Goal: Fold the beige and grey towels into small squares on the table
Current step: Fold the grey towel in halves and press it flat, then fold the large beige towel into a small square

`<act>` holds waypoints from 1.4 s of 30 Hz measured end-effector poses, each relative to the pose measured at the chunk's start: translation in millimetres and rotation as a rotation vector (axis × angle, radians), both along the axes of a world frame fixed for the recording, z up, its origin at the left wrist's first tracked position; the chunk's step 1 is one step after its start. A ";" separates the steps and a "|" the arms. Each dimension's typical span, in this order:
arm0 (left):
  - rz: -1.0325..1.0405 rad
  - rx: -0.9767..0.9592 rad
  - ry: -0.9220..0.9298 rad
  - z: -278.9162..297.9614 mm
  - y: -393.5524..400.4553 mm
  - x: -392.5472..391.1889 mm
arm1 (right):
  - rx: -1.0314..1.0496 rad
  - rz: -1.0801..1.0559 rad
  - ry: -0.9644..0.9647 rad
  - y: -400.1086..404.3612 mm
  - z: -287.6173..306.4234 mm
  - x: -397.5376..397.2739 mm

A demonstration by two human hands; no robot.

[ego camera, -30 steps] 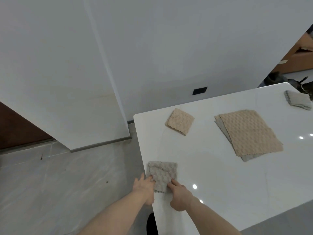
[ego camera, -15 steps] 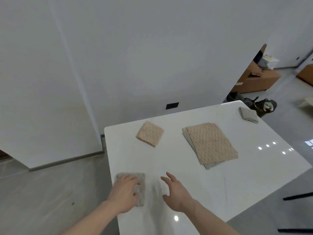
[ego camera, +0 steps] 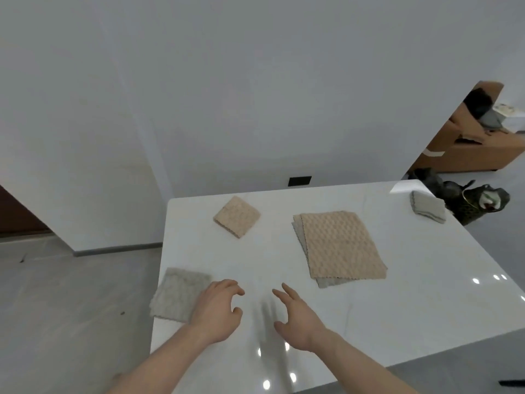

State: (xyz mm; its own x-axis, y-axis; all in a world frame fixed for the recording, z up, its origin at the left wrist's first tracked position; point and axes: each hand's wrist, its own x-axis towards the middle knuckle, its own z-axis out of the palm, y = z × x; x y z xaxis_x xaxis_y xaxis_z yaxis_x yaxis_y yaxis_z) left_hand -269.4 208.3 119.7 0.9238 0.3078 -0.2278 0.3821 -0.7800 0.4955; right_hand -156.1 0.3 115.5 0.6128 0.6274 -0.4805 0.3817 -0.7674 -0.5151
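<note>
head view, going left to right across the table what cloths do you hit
folded grey towel at the near left corner → small folded beige square → large beige towel lying on a grey one → small folded grey towel at the far right corner

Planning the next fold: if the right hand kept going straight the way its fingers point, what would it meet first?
The right hand points up and slightly left over bare table; the folded beige square looks first in line, though depth is unclear.

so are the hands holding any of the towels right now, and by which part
Nothing is held. The left hand and right hand hover open above the white table, the left beside the small folded grey waffle towel, not gripping it.
</note>
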 end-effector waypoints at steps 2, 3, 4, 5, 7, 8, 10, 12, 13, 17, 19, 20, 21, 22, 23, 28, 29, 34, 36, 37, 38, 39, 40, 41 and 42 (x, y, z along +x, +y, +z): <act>0.013 0.001 0.000 7.2 -20.4 1.0 | -0.008 0.005 -0.015 -18.8 3.6 9.8; 0.011 0.002 0.004 10.2 -29.2 0.6 | -0.015 0.003 -0.018 -26.8 5.9 13.7; 0.011 0.000 0.008 14.1 -37.3 0.1 | -0.018 0.002 -0.018 -34.2 8.5 16.5; 0.014 -0.001 0.005 18.5 -44.0 0.0 | -0.012 0.000 -0.019 -40.6 11.3 19.1; 0.004 0.017 -0.015 27.0 -50.9 3.3 | 0.005 -0.004 -0.033 -50.4 15.3 25.9; -0.001 0.024 -0.020 29.8 -52.8 5.5 | 0.003 -0.010 -0.041 -53.9 16.8 29.1; -0.011 0.034 -0.023 33.4 -54.4 10.1 | -0.005 -0.037 -0.055 -60.7 20.3 32.7; -0.040 0.039 -0.018 34.0 -54.5 17.8 | -0.002 -0.076 -0.061 -68.5 23.1 33.0; -0.052 0.040 -0.020 32.7 -56.4 22.8 | 0.003 -0.086 -0.067 -74.3 23.5 32.8; -0.101 0.025 0.017 26.3 -76.3 41.9 | -0.046 -0.106 -0.091 -103.8 25.0 40.0; -0.115 0.007 0.035 22.8 -89.1 46.4 | -0.056 -0.128 -0.096 -117.7 24.9 44.4; -0.121 0.006 0.035 22.6 -94.8 49.5 | -0.049 -0.134 -0.105 -123.2 25.5 48.5; -0.122 0.007 0.031 23.2 -99.4 53.9 | -0.047 -0.139 -0.115 -128.1 27.0 53.1; -0.123 0.007 0.028 23.1 -103.6 59.3 | -0.050 -0.144 -0.119 -132.7 28.8 58.4; -0.123 0.008 0.030 22.4 -107.9 64.8 | -0.052 -0.147 -0.117 -137.3 30.1 64.1; -0.081 0.000 0.036 19.5 -138.7 93.3 | -0.025 -0.109 -0.113 -163.4 28.4 98.8; -0.066 -0.006 0.041 17.8 -147.1 100.0 | -0.026 -0.099 -0.109 -169.7 27.4 107.9; 0.034 -0.015 0.074 9.0 -200.6 138.1 | -0.017 -0.023 -0.097 -213.6 20.6 163.2; 0.063 -0.018 0.115 5.7 -224.4 152.4 | -0.024 0.006 -0.088 -234.6 17.0 186.9; 0.075 -0.014 0.133 3.6 -235.3 159.0 | -0.027 0.024 -0.088 -244.7 14.0 198.9; 0.086 -0.008 0.151 1.8 -244.6 165.4 | -0.032 0.041 -0.086 -253.4 10.7 210.6; 0.095 0.001 0.172 0.1 -252.6 171.2 | -0.038 0.056 -0.081 -260.7 7.9 221.9; 0.104 0.010 0.192 -1.4 -259.5 176.2 | -0.045 0.070 -0.073 -266.7 4.7 232.3; 0.114 0.020 0.211 -2.3 -265.6 180.2 | -0.049 0.085 -0.068 -271.6 1.5 241.8; 0.121 0.029 0.225 -3.1 -270.5 183.6 | -0.051 0.099 -0.065 -274.6 -1.6 249.7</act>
